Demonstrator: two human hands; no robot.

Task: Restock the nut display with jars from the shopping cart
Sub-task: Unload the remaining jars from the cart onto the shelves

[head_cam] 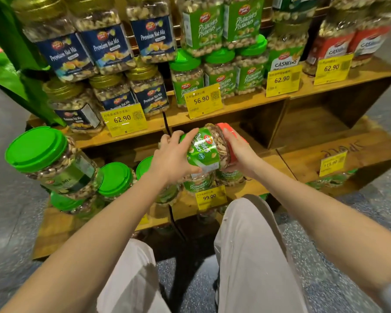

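Note:
I hold a pistachio jar [207,147] on its side in both hands, in front of the middle tier of the wooden nut display [239,105]. The jar has a green label and a red lid pointing right. My left hand [174,154] grips its base end. Around the lid end sits my right hand [236,146]. Below the jar, more pistachio jars [199,182] stand on the lower tier behind a 99.00 price tag [210,197]. The shopping cart is not in view.
Upper tier holds blue nut mix jars [104,46], green pistachio jars [221,71] and cashew jars [334,46]. Green-lidded jars [52,159] are stacked at lower left. An open wooden compartment [314,118] lies to the right. My knees [246,222] are near the display's base.

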